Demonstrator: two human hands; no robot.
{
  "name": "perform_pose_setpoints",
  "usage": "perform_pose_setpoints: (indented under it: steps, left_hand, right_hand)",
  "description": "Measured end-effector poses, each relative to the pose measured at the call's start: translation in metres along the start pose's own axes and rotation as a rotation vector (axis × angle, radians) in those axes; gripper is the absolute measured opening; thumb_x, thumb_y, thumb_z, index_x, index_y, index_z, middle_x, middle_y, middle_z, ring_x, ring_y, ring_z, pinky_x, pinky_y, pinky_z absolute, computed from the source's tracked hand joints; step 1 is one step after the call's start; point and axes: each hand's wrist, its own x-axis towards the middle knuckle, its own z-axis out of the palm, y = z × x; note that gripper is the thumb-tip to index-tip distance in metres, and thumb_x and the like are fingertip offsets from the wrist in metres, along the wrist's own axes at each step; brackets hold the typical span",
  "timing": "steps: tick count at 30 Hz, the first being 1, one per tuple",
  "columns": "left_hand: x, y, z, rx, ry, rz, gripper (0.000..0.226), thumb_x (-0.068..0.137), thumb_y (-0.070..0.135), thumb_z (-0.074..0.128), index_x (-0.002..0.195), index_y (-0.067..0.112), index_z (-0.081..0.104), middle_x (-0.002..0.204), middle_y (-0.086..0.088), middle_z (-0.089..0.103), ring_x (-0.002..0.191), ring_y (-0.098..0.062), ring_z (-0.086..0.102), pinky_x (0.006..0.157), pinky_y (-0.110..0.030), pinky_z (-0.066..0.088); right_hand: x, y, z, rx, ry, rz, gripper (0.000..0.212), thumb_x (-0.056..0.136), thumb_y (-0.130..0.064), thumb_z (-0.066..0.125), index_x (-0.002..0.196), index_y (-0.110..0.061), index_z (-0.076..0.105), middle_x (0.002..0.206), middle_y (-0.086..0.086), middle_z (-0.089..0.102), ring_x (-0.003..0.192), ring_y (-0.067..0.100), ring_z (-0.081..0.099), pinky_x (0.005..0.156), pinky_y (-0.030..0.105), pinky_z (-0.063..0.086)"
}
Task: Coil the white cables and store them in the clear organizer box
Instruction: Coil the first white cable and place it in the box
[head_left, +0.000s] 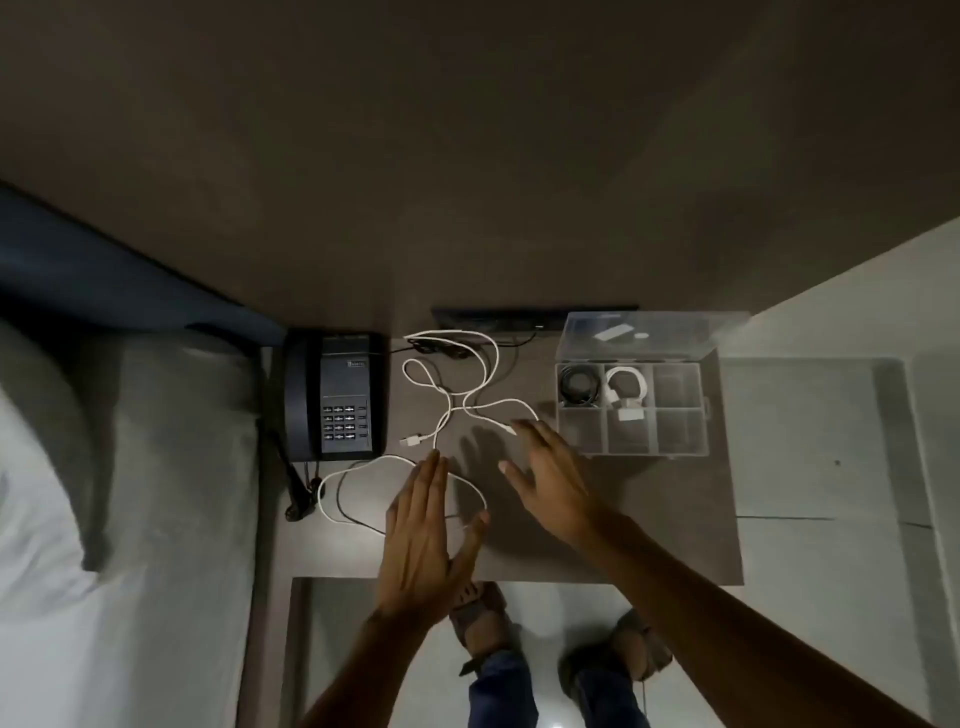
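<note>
On the dark tabletop, the clear organizer box stands open at right, a coiled white cable already inside, while both hands, left and right, hover flat with empty, spread grip over the loose white cables.

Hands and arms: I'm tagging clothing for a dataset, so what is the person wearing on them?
Nothing shows on either. The left hand and right hand are bare, with no gloves, rings, watch or bands visible. Both forearms are bare to the frame's edge, so no sleeves appear.
</note>
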Motion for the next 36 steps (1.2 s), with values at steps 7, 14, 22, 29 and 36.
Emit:
perform_pose_setpoints:
  steps: [7,14,22,29,36]
  left_hand:
    - [0.034,-0.029,0.041,-0.046,0.004,-0.006,0.070,0.103,0.032,0.035,0.168,0.023,0.008,0.177,0.007,0.006,0.164,-0.011,0.003,0.132,-0.042,0.017]
    - [0.059,-0.042,0.041,-0.034,0.001,-0.008,0.068,0.108,0.033,0.038,0.167,0.023,0.007,0.177,0.004,0.009,0.164,-0.015,0.008,0.130,-0.037,0.015]
    - [0.067,-0.033,0.034,-0.079,-0.018,-0.029,0.066,0.108,0.035,0.034,0.168,0.022,0.006,0.177,0.003,0.010,0.164,-0.017,0.010,0.131,-0.044,0.020]
    - [0.058,-0.029,0.025,-0.061,-0.003,-0.045,0.059,0.112,0.022,0.038,0.167,0.020,0.016,0.176,0.001,0.013,0.163,-0.020,0.015,0.130,-0.047,0.024]
    - [0.056,-0.001,0.004,-0.033,-0.048,0.106,0.081,0.095,0.000,0.041,0.166,0.032,0.017,0.176,0.010,0.007,0.164,-0.021,0.005,0.128,-0.051,0.024]
  right_hand:
    - [0.073,-0.004,0.051,-0.138,0.045,0.102,0.047,0.106,-0.024,0.059,0.151,-0.012,0.046,0.153,0.013,0.048,0.142,0.030,0.048,0.120,0.038,0.041]
    - [0.080,-0.002,0.057,-0.214,-0.019,0.156,0.024,0.110,-0.010,0.050,0.133,-0.008,0.055,0.129,0.016,0.065,0.115,0.028,0.068,0.092,0.036,0.056]
    - [0.076,0.008,0.055,-0.266,-0.090,0.144,0.052,0.109,-0.030,0.055,0.150,-0.001,0.043,0.154,0.021,0.041,0.140,0.029,0.049,0.117,0.035,0.047]
    - [0.068,0.003,0.062,-0.216,-0.199,0.178,0.039,0.107,-0.007,0.054,0.143,0.005,0.046,0.146,0.028,0.052,0.130,0.037,0.060,0.103,0.040,0.055]
    - [0.022,-0.016,0.016,0.272,-0.335,0.163,0.017,0.106,-0.008,0.059,0.120,-0.004,0.067,0.117,0.018,0.072,0.109,0.027,0.071,0.088,0.030,0.057]
